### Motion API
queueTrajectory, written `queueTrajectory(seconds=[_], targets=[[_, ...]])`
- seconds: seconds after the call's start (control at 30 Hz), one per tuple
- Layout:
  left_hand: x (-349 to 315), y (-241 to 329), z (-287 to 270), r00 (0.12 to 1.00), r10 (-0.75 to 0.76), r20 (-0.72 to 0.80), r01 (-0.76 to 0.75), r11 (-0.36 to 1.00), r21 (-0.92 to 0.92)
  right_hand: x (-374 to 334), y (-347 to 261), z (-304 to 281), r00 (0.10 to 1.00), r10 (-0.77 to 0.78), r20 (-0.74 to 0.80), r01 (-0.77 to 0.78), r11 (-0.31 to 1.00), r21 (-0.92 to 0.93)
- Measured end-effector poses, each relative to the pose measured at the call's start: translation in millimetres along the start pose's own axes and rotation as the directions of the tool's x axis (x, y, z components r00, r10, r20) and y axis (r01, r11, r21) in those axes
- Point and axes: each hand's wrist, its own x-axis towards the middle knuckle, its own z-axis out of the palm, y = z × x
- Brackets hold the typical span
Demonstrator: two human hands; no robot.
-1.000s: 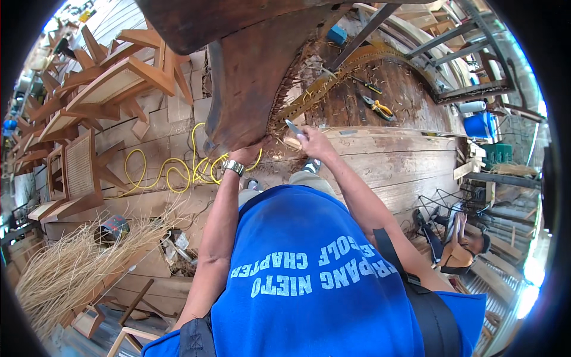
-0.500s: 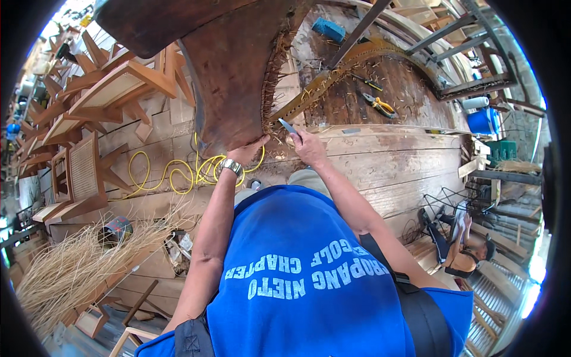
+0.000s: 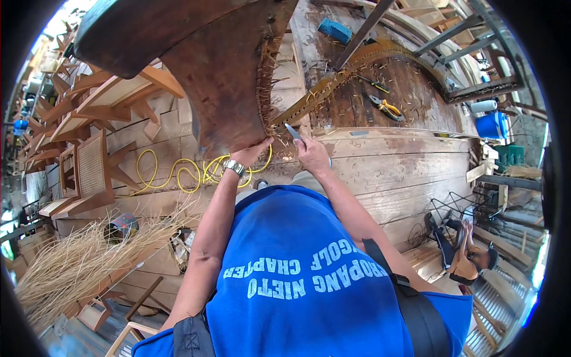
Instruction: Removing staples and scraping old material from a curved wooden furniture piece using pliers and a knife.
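Observation:
In front of me is a dark brown curved wooden chair part [image 3: 217,89], with frayed cane strands [image 3: 266,89] along its right edge. At its bottom corner my left hand [image 3: 253,153], a metal watch on the wrist, grips the wood; some of its fingers are hidden. My right hand [image 3: 313,157] is closed round a knife [image 3: 293,131], blade pointing up and left, close to the frayed edge. Beyond the blade a curved wooden rail with a row of holes [image 3: 315,92] stretches away to the right.
Yellow-handled pliers [image 3: 386,108], a screwdriver [image 3: 376,85] and a blue block [image 3: 335,30] lie on the workbench [image 3: 416,89]. A yellow cord [image 3: 189,174] coils on the planks. Wooden chairs [image 3: 89,160] crowd the left, above loose cane strands [image 3: 77,262]. Another person [image 3: 467,256] sits at right.
The chair part appears farther left and lower in view. My right hand has shifted slightly, and the knife blade now points more steeply upward. My left hand keeps its hold on the corner.

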Motion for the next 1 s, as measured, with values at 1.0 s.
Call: queueTrajectory(seconds=[1.0], targets=[[-19,41,-11,0.989,-0.018,0.148,-0.015,0.976,0.217,-4,-2,11,0.991,0.057,0.125,-0.06,0.998,0.021]])
